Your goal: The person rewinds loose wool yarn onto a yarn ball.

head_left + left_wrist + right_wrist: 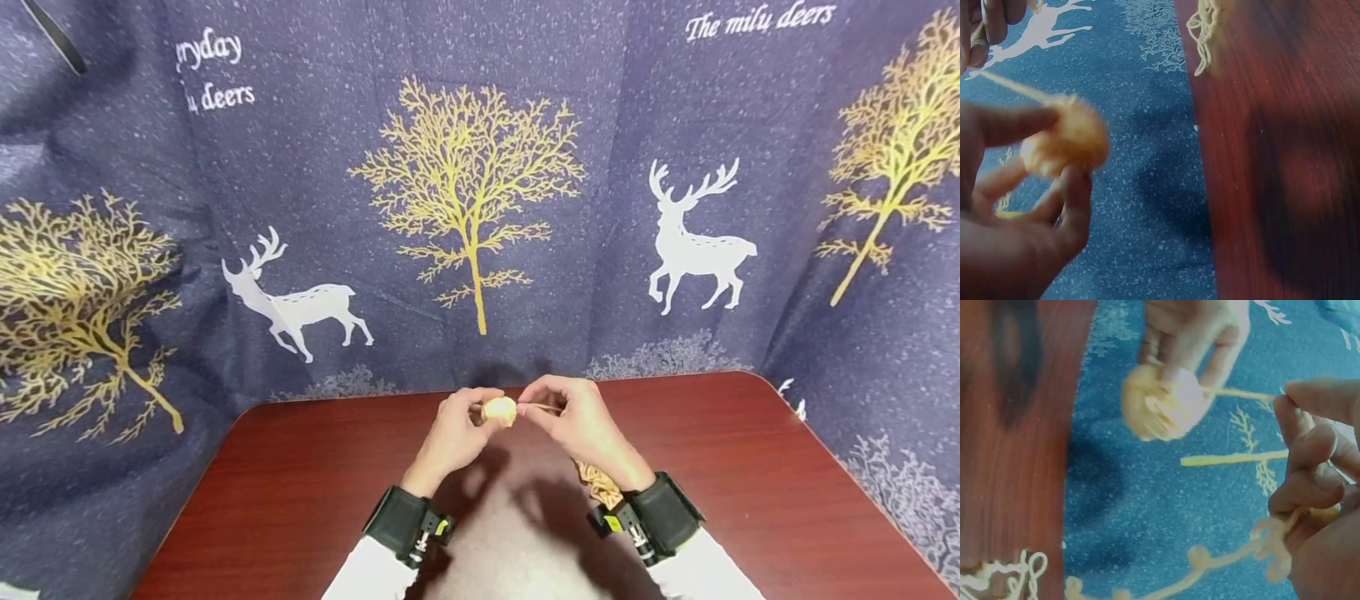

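A small ball of yellow yarn [499,410] is gripped between the thumb and fingers of my left hand [455,433], raised over the far part of the table. My right hand [581,417] pinches a strand of yarn [1241,393] between thumb and forefinger, just right of the ball. That strand runs taut from the ball to the fingertips. From the right hand's curled lower fingers a loose, kinked length of yarn [1210,562] trails down. It leads toward a heap of loose yarn [597,483] on the table beneath the right wrist.
The reddish-brown wooden table [315,483] has rounded far corners. Behind it hangs a dark blue cloth [525,50] printed with deer and golden trees, close beyond the hands. Black straps with small cameras sit on both wrists.
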`<state>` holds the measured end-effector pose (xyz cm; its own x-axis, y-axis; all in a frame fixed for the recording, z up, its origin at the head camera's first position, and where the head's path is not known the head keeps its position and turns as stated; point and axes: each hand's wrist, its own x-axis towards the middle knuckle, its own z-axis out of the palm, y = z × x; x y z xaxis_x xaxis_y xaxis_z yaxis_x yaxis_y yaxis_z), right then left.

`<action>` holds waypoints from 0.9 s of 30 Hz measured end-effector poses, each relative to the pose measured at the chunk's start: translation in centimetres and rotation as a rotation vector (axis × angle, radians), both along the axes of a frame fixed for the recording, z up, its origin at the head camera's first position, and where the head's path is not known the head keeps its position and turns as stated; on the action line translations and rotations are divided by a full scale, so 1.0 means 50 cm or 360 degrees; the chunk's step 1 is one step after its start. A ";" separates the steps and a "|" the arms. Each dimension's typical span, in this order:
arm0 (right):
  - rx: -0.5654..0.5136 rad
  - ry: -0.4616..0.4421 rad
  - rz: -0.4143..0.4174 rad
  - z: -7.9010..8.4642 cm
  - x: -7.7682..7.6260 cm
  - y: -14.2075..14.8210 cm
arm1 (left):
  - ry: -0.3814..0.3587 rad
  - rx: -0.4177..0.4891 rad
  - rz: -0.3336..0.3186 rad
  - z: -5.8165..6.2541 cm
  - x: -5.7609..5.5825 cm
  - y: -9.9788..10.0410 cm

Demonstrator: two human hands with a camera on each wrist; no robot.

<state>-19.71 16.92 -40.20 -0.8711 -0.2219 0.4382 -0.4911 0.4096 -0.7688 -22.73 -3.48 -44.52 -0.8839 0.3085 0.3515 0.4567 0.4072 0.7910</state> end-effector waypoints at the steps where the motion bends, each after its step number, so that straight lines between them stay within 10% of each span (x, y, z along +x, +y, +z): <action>1: -0.0014 -0.0013 0.0002 0.003 -0.004 0.003 | -0.0040 0.0000 -0.0100 0.001 0.001 -0.002; 7: -0.0118 -0.0141 -0.0019 -0.001 -0.027 0.015 | -0.0235 0.0081 -0.0589 0.014 0.009 -0.013; 13: -0.0208 -0.0204 -0.0054 -0.024 -0.043 0.023 | -0.0352 0.0484 -0.0787 0.032 0.021 -0.013; 23: -0.0429 -0.0277 0.0029 -0.063 -0.041 0.002 | -0.0451 0.1464 -0.0363 0.051 0.022 0.007; 27: -0.0320 -0.0265 0.0000 -0.065 -0.028 -0.012 | -0.0370 0.1579 -0.0047 0.057 0.014 0.018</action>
